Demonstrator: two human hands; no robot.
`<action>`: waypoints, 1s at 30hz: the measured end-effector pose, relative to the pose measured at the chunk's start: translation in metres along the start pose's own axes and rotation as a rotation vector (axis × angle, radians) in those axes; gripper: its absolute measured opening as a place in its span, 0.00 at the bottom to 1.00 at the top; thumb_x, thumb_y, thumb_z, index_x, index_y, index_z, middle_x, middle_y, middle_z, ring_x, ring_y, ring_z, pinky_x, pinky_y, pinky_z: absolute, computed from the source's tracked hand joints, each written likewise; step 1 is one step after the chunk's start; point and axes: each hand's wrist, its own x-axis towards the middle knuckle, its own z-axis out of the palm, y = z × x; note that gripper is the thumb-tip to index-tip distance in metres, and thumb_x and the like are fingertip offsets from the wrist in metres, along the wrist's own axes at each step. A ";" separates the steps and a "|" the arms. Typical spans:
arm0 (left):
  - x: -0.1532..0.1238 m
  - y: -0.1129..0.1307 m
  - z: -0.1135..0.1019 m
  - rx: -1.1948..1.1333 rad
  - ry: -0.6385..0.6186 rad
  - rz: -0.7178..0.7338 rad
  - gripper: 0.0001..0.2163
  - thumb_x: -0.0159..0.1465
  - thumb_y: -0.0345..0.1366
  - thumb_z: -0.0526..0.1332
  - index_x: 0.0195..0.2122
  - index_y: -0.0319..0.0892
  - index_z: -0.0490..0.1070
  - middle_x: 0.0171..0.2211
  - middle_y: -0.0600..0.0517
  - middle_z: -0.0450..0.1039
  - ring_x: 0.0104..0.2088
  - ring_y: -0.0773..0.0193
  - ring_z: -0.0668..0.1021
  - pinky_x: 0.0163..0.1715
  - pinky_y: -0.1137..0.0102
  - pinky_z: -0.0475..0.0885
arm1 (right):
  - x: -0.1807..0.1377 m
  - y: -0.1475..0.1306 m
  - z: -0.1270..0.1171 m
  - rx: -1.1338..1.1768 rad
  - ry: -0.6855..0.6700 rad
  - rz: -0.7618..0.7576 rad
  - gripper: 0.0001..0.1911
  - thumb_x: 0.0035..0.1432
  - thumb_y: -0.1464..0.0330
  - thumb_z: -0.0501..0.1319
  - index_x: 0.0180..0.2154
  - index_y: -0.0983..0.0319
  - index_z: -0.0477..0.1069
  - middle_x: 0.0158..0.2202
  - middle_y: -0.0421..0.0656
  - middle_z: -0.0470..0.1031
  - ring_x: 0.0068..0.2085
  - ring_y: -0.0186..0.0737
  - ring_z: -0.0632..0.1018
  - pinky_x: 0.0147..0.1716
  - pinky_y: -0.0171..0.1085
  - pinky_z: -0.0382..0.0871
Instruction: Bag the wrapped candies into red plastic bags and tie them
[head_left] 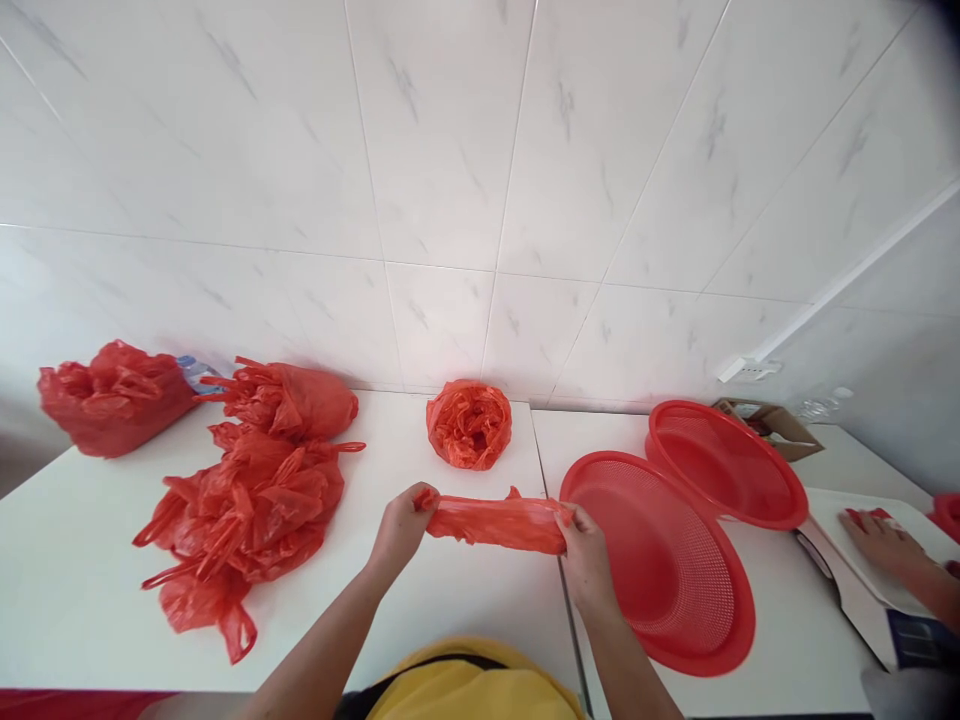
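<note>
My left hand [399, 528] and my right hand [585, 553] pinch the two ends of a red plastic bag [499, 522], stretched flat between them just above the white counter [67, 570]. Behind the bag, near the wall, sits a bundled wad of red plastic bags [469, 424]. To the left lies a heap of filled, knotted red bags [255, 490]. A large red mesh basket [667, 570] lies right beside my right hand.
A second red basket [724, 462] leans on the first. Another filled red bag [112, 397] sits at the far left by the wall. At the right, another person's hand [889, 545] rests on a white scale [870, 590]. A cardboard box [772, 420] stands behind.
</note>
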 end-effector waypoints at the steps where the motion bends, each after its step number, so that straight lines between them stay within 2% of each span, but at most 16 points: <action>1: 0.001 -0.001 -0.004 0.008 0.019 -0.002 0.05 0.55 0.34 0.54 0.28 0.44 0.68 0.23 0.57 0.68 0.25 0.67 0.69 0.26 0.74 0.62 | 0.000 0.000 -0.003 -0.012 0.003 -0.004 0.15 0.53 0.56 0.62 0.37 0.60 0.74 0.33 0.41 0.75 0.32 0.37 0.71 0.30 0.34 0.64; 4: 0.003 -0.005 -0.009 -0.008 0.092 -0.027 0.04 0.55 0.36 0.55 0.29 0.44 0.68 0.23 0.57 0.67 0.24 0.67 0.68 0.24 0.74 0.62 | 0.001 0.002 -0.007 -0.054 0.026 0.000 0.16 0.55 0.56 0.59 0.38 0.60 0.74 0.36 0.43 0.76 0.33 0.38 0.72 0.31 0.35 0.66; 7: 0.003 -0.010 -0.010 -0.125 0.188 -0.104 0.06 0.55 0.38 0.57 0.32 0.45 0.67 0.23 0.57 0.67 0.23 0.67 0.69 0.22 0.73 0.65 | 0.001 0.004 -0.011 -0.109 0.105 0.035 0.13 0.53 0.60 0.59 0.38 0.60 0.74 0.41 0.43 0.76 0.39 0.40 0.74 0.36 0.35 0.67; 10: 0.001 -0.011 -0.012 -0.211 0.225 -0.152 0.08 0.55 0.41 0.58 0.33 0.45 0.66 0.26 0.56 0.69 0.25 0.65 0.72 0.23 0.72 0.69 | 0.002 0.010 -0.017 -0.153 0.141 0.073 0.13 0.51 0.63 0.58 0.39 0.60 0.74 0.41 0.44 0.76 0.40 0.40 0.74 0.36 0.35 0.67; 15: -0.004 -0.005 -0.014 -0.285 0.244 -0.194 0.12 0.56 0.44 0.60 0.36 0.44 0.66 0.28 0.54 0.70 0.25 0.65 0.74 0.23 0.68 0.73 | -0.001 0.028 -0.024 -0.145 0.072 0.101 0.14 0.53 0.60 0.56 0.38 0.60 0.72 0.36 0.43 0.75 0.39 0.41 0.73 0.34 0.36 0.68; 18: -0.007 -0.003 -0.013 -0.365 0.229 -0.179 0.13 0.55 0.44 0.61 0.38 0.43 0.66 0.30 0.53 0.71 0.27 0.63 0.76 0.27 0.66 0.75 | -0.006 0.030 -0.023 -0.271 0.025 0.116 0.16 0.53 0.59 0.58 0.42 0.60 0.71 0.41 0.46 0.74 0.43 0.46 0.74 0.38 0.39 0.70; 20: -0.008 -0.002 -0.011 -0.381 0.201 -0.162 0.13 0.54 0.42 0.62 0.38 0.43 0.66 0.30 0.54 0.72 0.28 0.63 0.77 0.29 0.66 0.75 | -0.012 0.025 -0.018 -0.405 0.075 0.032 0.21 0.52 0.60 0.60 0.47 0.60 0.69 0.49 0.48 0.72 0.50 0.49 0.72 0.44 0.43 0.70; 23: -0.011 0.003 -0.004 -0.393 0.143 -0.160 0.13 0.53 0.37 0.61 0.39 0.43 0.67 0.29 0.55 0.73 0.28 0.64 0.77 0.32 0.66 0.75 | -0.025 0.011 -0.004 -0.543 0.163 -0.239 0.22 0.55 0.61 0.58 0.51 0.59 0.66 0.54 0.50 0.68 0.55 0.50 0.68 0.52 0.46 0.66; 24: -0.012 0.005 -0.001 -0.410 0.117 -0.161 0.13 0.52 0.36 0.61 0.40 0.43 0.67 0.30 0.55 0.74 0.29 0.64 0.77 0.33 0.66 0.75 | -0.030 0.007 0.002 -0.560 0.129 -0.322 0.20 0.57 0.61 0.57 0.50 0.59 0.67 0.52 0.50 0.69 0.54 0.49 0.69 0.52 0.46 0.66; 26: -0.017 0.011 0.005 -0.467 0.050 -0.161 0.14 0.52 0.33 0.59 0.40 0.43 0.66 0.31 0.54 0.75 0.30 0.63 0.78 0.35 0.66 0.75 | -0.039 0.003 0.017 -0.549 -0.065 -0.402 0.14 0.60 0.63 0.54 0.46 0.58 0.69 0.47 0.47 0.72 0.49 0.45 0.73 0.49 0.43 0.67; 28: -0.023 0.018 0.012 -0.512 -0.028 -0.154 0.15 0.51 0.30 0.57 0.41 0.43 0.66 0.30 0.54 0.75 0.30 0.63 0.78 0.35 0.66 0.74 | -0.041 0.006 0.032 -0.494 -0.313 -0.398 0.12 0.63 0.64 0.52 0.44 0.57 0.71 0.45 0.45 0.75 0.45 0.41 0.75 0.46 0.40 0.69; 30: -0.032 0.024 0.019 -0.512 -0.106 -0.135 0.17 0.49 0.26 0.54 0.41 0.42 0.66 0.29 0.55 0.75 0.28 0.65 0.77 0.34 0.67 0.73 | -0.036 0.016 0.047 -0.435 -0.427 -0.386 0.12 0.63 0.65 0.51 0.43 0.58 0.72 0.43 0.44 0.76 0.43 0.41 0.75 0.44 0.40 0.69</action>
